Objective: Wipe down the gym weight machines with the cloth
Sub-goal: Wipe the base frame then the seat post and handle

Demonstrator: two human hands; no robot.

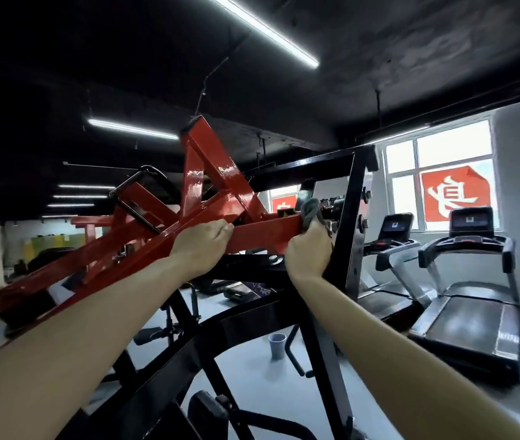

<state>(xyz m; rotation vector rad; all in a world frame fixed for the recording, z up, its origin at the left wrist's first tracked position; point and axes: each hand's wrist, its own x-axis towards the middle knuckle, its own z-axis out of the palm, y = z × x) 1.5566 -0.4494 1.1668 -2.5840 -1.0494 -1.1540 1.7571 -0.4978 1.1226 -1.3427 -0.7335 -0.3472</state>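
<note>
Left hand point(203, 246) grips the glossy red steel lever arm point(262, 231), probably steadying it, while right hand point(309, 249) just beside it clutches a bunched grey cloth point(311, 211) against its end.

One large white Chinese character, seemingly mirrored, perhaps 身, on red window sign point(455, 193)

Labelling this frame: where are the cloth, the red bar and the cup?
cloth point(311, 211), head view, its bunched grey top
red bar point(265, 235), head view, its flat side
cup point(277, 349), head view, its side wall
</note>
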